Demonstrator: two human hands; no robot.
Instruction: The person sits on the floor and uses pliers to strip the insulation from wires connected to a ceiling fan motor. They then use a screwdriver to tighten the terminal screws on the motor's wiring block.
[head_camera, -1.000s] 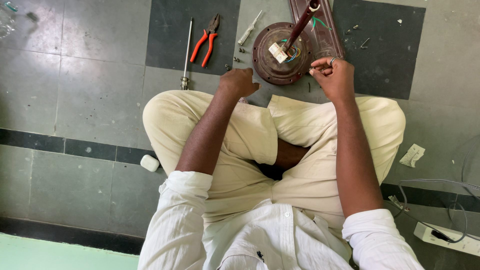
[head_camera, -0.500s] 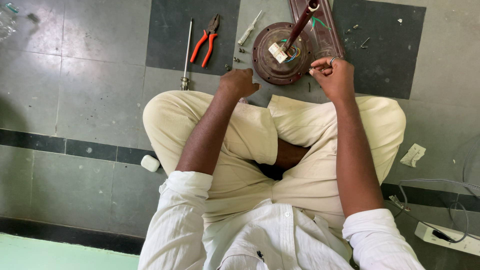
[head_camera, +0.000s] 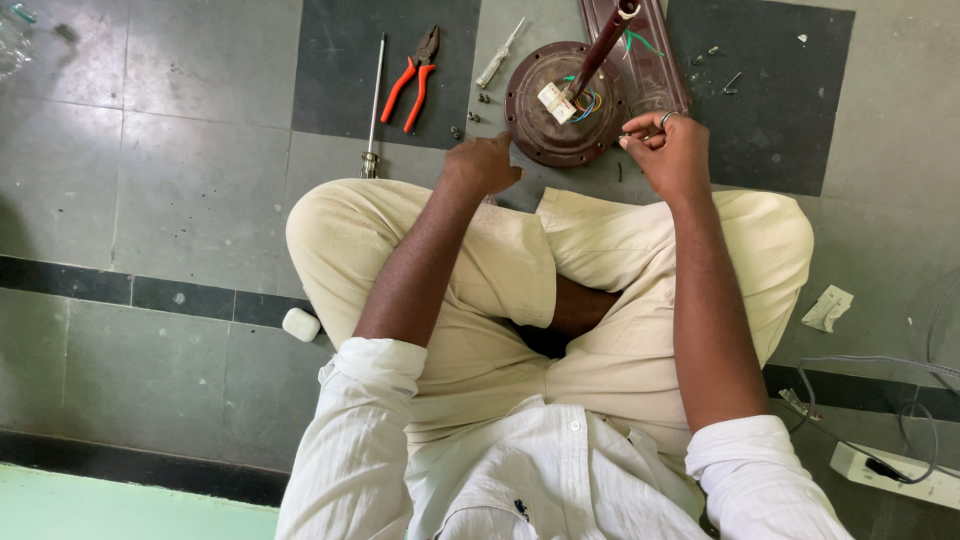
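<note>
Fan motor (head_camera: 562, 105) lies on the floor (head_camera: 180, 120) part-dismantled, wires exposed, screws (head_camera: 478, 100) out beside pliers (head_camera: 412, 78); left hand (head_camera: 482, 165) loosely curled and holding nothing, right hand (head_camera: 668, 150) pinching something small, reassembly seemingly ahead.

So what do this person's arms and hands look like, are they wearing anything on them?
Both forearms are bare. The sleeves of a white shirt with a fine woven stripe are rolled up above the elbows, one on each arm. The left hand wears no glove and no ring that shows. The right hand is also ungloved, with a thin silver-coloured ring on one finger. No watch or wristband is visible.
</note>
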